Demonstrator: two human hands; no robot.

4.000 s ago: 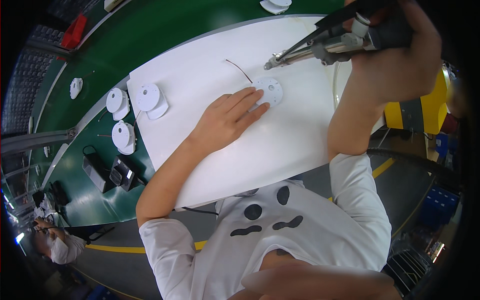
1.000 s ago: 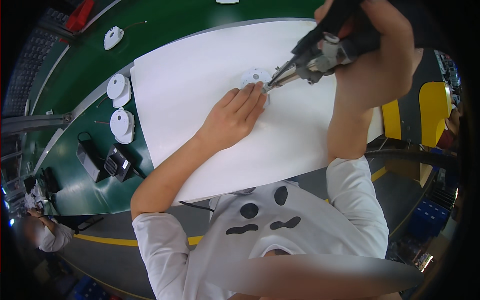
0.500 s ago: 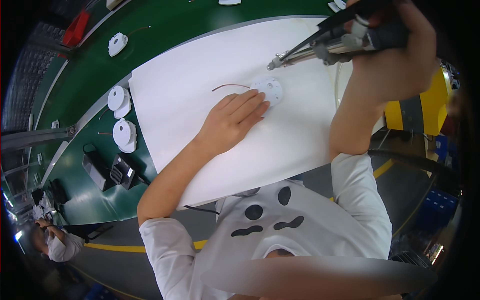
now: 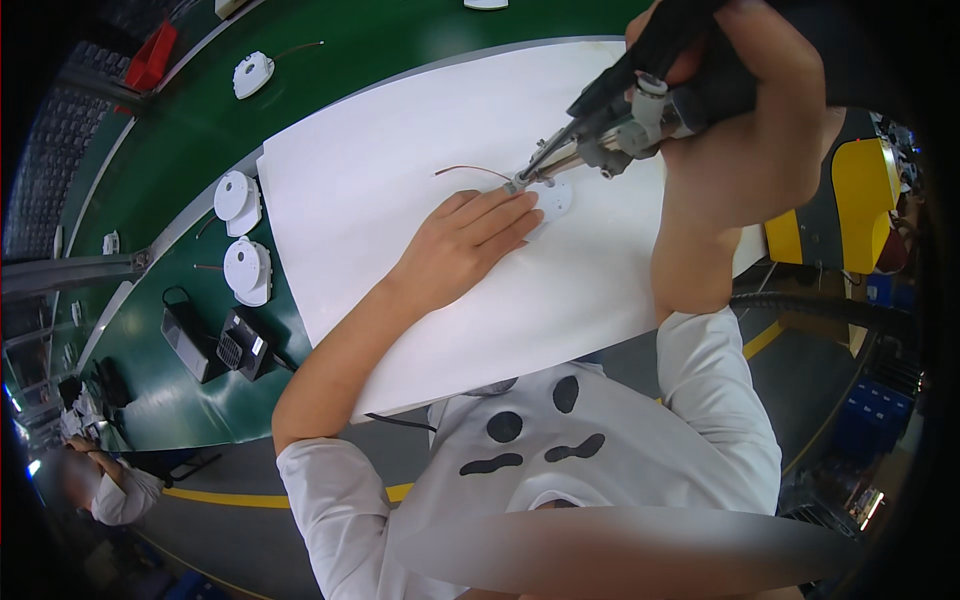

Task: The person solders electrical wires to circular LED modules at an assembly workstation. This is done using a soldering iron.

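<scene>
My left hand (image 4: 462, 242) lies flat on a white sheet (image 4: 400, 180), its fingers pressing down a small round white disc-shaped part (image 4: 552, 200). A thin red wire (image 4: 470, 171) curves out from that part to the left. My right hand (image 4: 745, 95) is raised above the sheet and grips a black and metal power tool (image 4: 620, 115). The tool's thin tip slants down to the left and meets the white part just above my left fingertips.
The sheet covers part of a green work surface (image 4: 190, 330). Three more round white parts (image 4: 238, 196) (image 4: 248, 270) (image 4: 252, 73) lie left of the sheet. Black devices with a cable (image 4: 215, 345) sit lower left, a red bin (image 4: 150, 58) upper left, another person (image 4: 105, 485) far left.
The tool has swung down from its raised position, bringing its tip onto the white part. My left hand stays on the part, and the red wire has shifted slightly.
</scene>
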